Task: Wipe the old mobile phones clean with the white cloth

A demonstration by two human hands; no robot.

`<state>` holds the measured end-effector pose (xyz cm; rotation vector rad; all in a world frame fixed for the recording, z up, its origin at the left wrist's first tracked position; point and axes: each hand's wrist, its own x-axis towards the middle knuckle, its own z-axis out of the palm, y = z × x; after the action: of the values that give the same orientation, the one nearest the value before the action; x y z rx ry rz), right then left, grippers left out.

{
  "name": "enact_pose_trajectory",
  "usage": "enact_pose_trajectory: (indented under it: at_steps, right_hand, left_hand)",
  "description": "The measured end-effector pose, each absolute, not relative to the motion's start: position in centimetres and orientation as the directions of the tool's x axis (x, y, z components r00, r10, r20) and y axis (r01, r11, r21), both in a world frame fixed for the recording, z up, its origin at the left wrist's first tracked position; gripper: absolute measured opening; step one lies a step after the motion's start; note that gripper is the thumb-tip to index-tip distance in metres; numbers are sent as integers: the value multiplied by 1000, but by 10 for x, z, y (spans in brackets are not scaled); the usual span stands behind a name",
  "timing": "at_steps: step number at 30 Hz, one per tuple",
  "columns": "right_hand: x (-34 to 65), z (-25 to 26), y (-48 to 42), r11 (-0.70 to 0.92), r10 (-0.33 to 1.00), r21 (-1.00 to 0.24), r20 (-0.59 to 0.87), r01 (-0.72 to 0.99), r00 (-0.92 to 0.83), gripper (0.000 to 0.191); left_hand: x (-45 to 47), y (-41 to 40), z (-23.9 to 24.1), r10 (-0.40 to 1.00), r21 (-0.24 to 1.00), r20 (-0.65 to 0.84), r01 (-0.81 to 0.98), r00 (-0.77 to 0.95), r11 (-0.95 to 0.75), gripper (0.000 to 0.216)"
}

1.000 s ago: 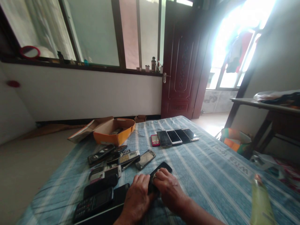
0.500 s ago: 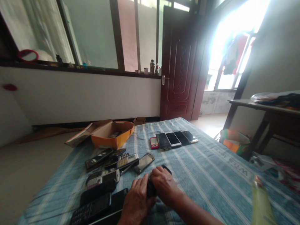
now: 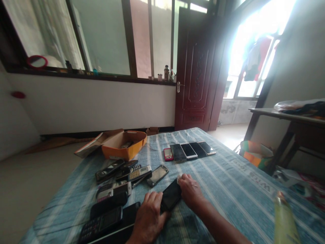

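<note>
Phone [image 3: 171, 196], black, slantwise at near centre of a blue striped cloth [image 3: 215, 189]. Left hand [image 3: 148, 215]: fingers and thumb closed about its near left end. Right hand [image 3: 190, 191]: fingers bunched, pinching a pale scrap [image 3: 179, 177] at the far right corner. Just beyond: grey handset [image 3: 157, 175], flat. Left: assorted keypad phones [image 3: 139, 173], heaped. Farther: orange box [image 3: 130, 152], lid open; row of flat phones [image 3: 188, 151].

Two bare hands reach in from below, slightly apart. The left hand [image 3: 149, 213], back upward, points forward with fingers together and bent, its thumb [image 3: 164, 217] stretched out to the right. The right hand [image 3: 190, 190], farther forward, curls its fingers tightly; its bare forearm [image 3: 217, 220] slants up leftward from the lower right.
</note>
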<state>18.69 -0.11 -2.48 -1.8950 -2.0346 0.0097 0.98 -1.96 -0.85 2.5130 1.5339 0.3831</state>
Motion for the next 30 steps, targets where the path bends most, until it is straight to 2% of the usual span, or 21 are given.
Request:
enact_pose_trajectory:
  at_steps: [10,17,21,27,30]
  right_hand:
    - [190,-19,0,45,978,-280,209,959,15,27]
    - [185,-14,-3,53,977,-253,215,966,3,23]
    - [171,-11,-12,146,963,-210,254,967,-90,19]
    - [139,-16,-31,420,889,-232,298,878,-346,13]
    - [134,-26,-37,449,871,-264,343,854,-352,16]
  left_hand:
    - [9,-19,-11,889,276,91,846,448,-455,38]
    - [9,-22,-4,886,272,49,848,461,-456,30]
    - [9,-20,-3,878,249,48,845,476,-472,32]
    - [9,-16,-12,858,164,93,842,506,-514,34]
    - [8,-16,-17,846,118,148,840,512,-529,36]
